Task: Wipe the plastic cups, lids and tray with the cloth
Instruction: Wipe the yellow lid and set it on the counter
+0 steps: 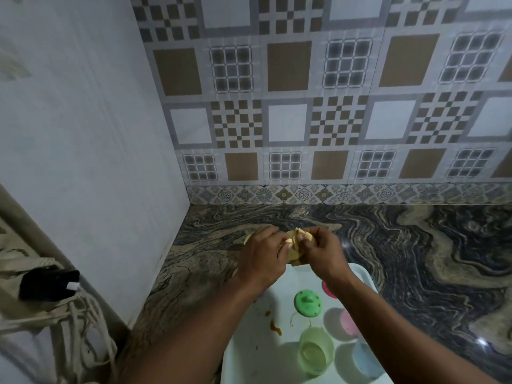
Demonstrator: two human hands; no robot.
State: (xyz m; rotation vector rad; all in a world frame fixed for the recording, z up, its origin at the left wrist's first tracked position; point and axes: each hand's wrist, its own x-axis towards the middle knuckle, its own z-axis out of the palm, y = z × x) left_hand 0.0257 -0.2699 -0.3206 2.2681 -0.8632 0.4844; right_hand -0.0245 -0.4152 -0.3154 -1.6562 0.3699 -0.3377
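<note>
Above the far edge of the pale tray [249,353], my left hand [261,257] grips a yellow plastic piece [376,254], cup or lid I cannot tell. My right hand [322,252] presses a yellowish cloth [383,234] against it. On the tray lie a green lid [307,300], a clear green cup [315,350] on its side, a pink cup [347,321], a blue cup [365,358] and a red piece [327,289] partly hidden by my right forearm. Brown smears [275,327] mark the tray.
The tray rests on a dark marbled counter [415,259] in a corner. A patterned tile wall [318,106] stands behind and a plain pale panel [83,134] on the left. Ropes and a black object [47,284] hang at the left.
</note>
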